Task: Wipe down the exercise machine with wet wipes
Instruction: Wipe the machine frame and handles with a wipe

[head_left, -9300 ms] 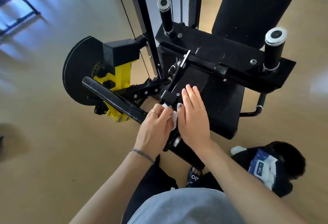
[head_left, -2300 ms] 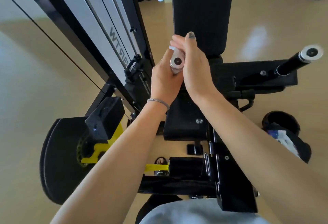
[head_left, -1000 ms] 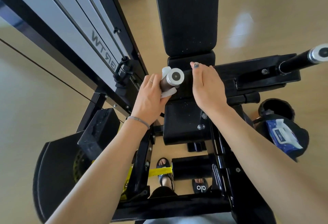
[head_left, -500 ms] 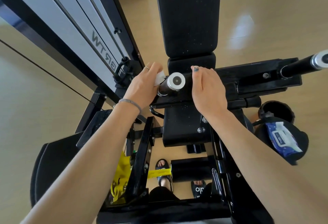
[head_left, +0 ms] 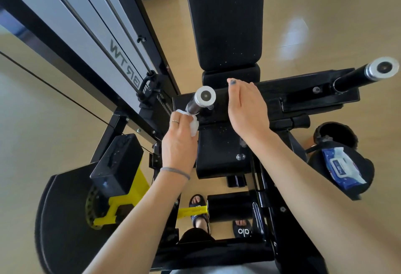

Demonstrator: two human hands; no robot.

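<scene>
I look down on a black exercise machine [head_left: 221, 150] with a tall back pad [head_left: 225, 17]. Its left handle [head_left: 201, 100] is a black post with a silver end cap. My left hand [head_left: 179, 141] grips a crumpled white wet wipe [head_left: 191, 121] and presses it against the base of that post. My right hand [head_left: 247, 108] rests flat, fingers straight, on the black crossbar just right of the handle. The right handle [head_left: 368, 74] sticks out at the far right, untouched.
A pack of wet wipes [head_left: 340, 167] lies on a black bag on the floor at the right. The weight-stack frame [head_left: 112, 41] rises at the left, with a yellow adjuster [head_left: 121, 204] and black side plate below. My sandalled feet [head_left: 199, 208] stand under the seat.
My left hand has slid with the wipe from beside the handle's top down to its base. My right hand stays on the crossbar.
</scene>
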